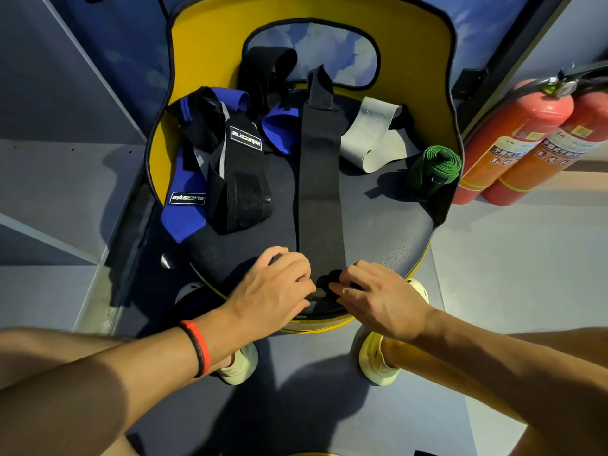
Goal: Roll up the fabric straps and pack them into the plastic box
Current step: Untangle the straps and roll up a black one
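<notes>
The long black strap (319,179) lies flat and straight down the middle of the dark seat (388,218). Its far end leans up against the yellow chair back (204,37), and its near end is turned over into a small tight roll (329,279) at the seat's front edge. Both hands meet there: the left hand (276,284) curls its fingers over the roll's left side, and the right hand (378,297) pinches it from the right, fingertips on the fabric. This looks like the very start of the rolling, so the first turns should be firm and square. Each hand should press evenly so that the edges stack flush rather than coning to one side, and the roll should then be walked forward along the flat length. The blue strap (184,205) and the branded black strap (240,179) lie just beside the left edge, where a rough fastening patch could snag the roll. A green strap (434,166), already rolled, sits at the right. The plastic box is not in view.
</notes>
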### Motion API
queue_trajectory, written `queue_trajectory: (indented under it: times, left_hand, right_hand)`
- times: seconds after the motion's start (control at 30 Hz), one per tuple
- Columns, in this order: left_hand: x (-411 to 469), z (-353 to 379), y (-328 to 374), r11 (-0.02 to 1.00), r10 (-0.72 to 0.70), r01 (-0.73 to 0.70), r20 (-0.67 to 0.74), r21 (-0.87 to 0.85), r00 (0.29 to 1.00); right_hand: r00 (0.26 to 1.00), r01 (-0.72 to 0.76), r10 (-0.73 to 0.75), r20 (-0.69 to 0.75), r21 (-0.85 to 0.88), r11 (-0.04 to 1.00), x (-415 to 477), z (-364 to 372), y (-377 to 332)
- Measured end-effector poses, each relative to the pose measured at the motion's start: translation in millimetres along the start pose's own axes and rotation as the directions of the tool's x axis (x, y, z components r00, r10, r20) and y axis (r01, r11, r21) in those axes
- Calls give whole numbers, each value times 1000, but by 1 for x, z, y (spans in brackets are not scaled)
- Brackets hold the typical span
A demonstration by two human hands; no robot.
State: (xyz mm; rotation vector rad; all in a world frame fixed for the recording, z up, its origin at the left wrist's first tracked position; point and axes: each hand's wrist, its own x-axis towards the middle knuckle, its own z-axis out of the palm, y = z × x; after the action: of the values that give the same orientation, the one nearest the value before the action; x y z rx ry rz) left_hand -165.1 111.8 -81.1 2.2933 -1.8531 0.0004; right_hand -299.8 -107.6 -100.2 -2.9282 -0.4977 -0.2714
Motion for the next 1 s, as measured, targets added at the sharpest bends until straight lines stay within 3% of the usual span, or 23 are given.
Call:
queue_trajectory:
  times: [0.1, 0.2, 0.33, 0.43, 0.6, 0.7, 0.87, 1.0]
  left_hand:
    - [2, 1, 3, 993, 62, -59, -28, 103, 998]
    - [2, 5, 3, 993, 39, -34, -43, 117, 998]
    - [6, 3, 6, 996, -91, 90, -77, -24, 993]
    - [11, -3, 7, 961, -238, 232, -25, -151, 971]
    - [16, -10, 6, 757, -523, 533, 140, -379, 841]
    - [23, -15, 2, 637, -613, 649, 238, -415, 754]
    - [31, -18, 4, 663, -625, 664, 234, -345, 745]
    - [33, -15, 2, 626, -616, 640, 222, -445, 756]
  right_hand:
    - [1000, 1, -2, -18, -30, 1000, -1, 0, 2]
    - [1000, -10, 10, -14, -19, 1000, 0, -4, 3]
    - [999, -30, 30, 20, 26, 999, 1, -4, 4]
    - [996, -92, 92, -4, 57, 994, 4, -2, 5]
    - [971, -234, 238, -4, 172, 957, 10, -5, 0]
    - [952, -297, 307, -19, 203, 933, 14, -8, -4]
    - [917, -388, 400, 17, 286, 877, 22, -9, -9]
    - [925, -376, 377, 52, 277, 884, 28, -10, -3]
